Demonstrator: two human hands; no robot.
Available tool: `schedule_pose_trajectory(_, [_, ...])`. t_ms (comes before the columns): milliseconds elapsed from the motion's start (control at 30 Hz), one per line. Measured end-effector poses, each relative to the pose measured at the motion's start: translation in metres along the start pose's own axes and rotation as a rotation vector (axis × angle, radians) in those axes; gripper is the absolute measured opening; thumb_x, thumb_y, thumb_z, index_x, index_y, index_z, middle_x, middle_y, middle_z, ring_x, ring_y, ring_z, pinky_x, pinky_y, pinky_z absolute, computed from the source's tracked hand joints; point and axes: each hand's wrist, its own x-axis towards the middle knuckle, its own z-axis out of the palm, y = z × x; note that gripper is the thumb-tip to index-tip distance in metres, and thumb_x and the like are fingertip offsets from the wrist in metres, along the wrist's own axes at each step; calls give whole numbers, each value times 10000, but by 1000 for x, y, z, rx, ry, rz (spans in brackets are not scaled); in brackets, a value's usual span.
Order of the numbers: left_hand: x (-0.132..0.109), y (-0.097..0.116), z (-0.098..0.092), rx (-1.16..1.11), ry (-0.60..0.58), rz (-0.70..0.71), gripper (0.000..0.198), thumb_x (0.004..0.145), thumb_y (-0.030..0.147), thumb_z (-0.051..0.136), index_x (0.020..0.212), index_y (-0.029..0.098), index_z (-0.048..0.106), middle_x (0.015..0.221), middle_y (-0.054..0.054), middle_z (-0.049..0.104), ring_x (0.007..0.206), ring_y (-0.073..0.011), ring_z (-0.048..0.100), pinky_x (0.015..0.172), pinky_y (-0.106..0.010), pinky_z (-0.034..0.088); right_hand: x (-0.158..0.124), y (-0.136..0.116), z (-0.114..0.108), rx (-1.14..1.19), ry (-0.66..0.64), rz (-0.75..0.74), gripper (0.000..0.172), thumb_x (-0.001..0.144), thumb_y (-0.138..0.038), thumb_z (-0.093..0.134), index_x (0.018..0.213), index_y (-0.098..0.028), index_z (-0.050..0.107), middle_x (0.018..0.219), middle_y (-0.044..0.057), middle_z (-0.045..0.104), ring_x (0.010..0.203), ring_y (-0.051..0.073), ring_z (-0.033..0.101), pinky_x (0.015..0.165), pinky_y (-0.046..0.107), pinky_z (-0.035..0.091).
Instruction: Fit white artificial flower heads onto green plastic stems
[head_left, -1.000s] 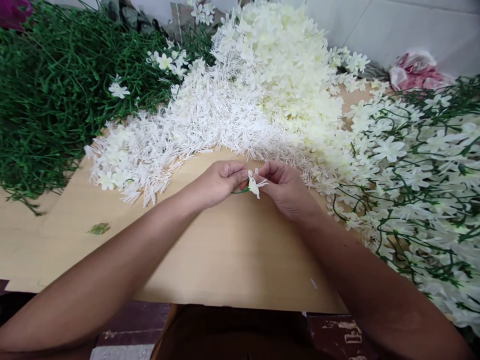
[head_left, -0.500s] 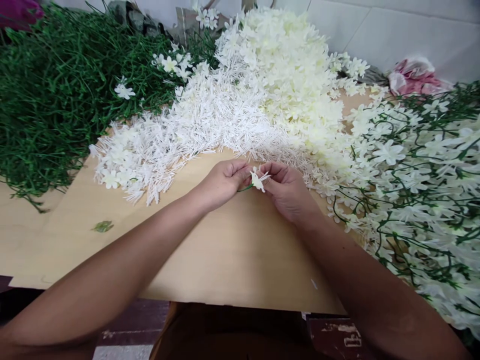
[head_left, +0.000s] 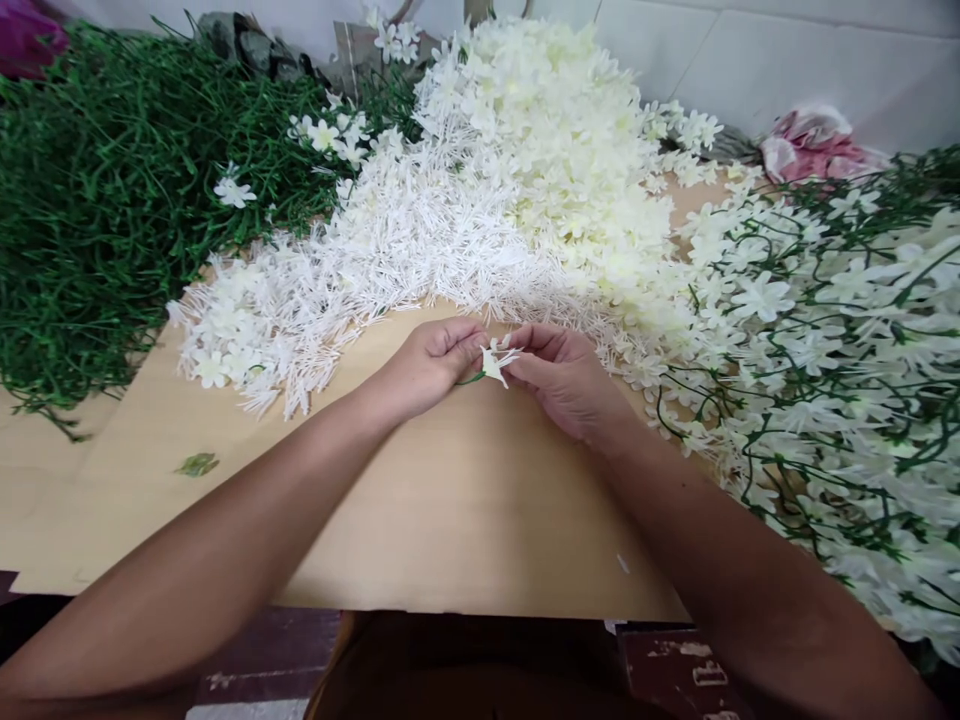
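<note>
My left hand (head_left: 435, 365) pinches the green stem (head_left: 471, 379) of a small white artificial flower (head_left: 493, 366) between thumb and fingers. From the right, my right hand (head_left: 566, 375) has its thumb and fingertips closed at the flower's thin white stamens. The bloom sits between both hands, low over the brown board (head_left: 427, 510). Just behind them lies a heap of white stamen pieces (head_left: 435, 225), with a mound of cream-white petals (head_left: 577, 150) beyond it. The fingertips partly hide where the stamens and petals meet.
Green plastic stems (head_left: 112, 170) are heaped at the left. Flowers on green stems (head_left: 817, 400) spread along the right side. A pink and white cloth (head_left: 814, 145) lies by the tiled wall (head_left: 787, 75). A small green scrap (head_left: 197, 464) rests on the board.
The flower has tilted a little, with its stamens now pointing more upward to the right. Both hands keep their hold. The whole view has shifted slightly.
</note>
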Motion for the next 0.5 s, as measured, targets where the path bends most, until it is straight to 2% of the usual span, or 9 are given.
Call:
schedule_pose_trajectory(200, [0,-5,-3,63,-11,46,421,790,551,594,638,186,451,527,60,339,485,-73,278,468,-222,221,-1,-2,4,-48,7,13,235,523,-204,820,620,-171,608,615,-46,625,609,88,580,652,257,493])
schedule_pose_trajectory(500, [-1,-11,-1,127,36,106,347,838,447,540,636,184,439,536,55,358,482,-66,279,449,-200,216,-2,-5,6,1,10,49,200,495,-160,792,571,-153,607,560,-64,610,549,49,518,591,206,423])
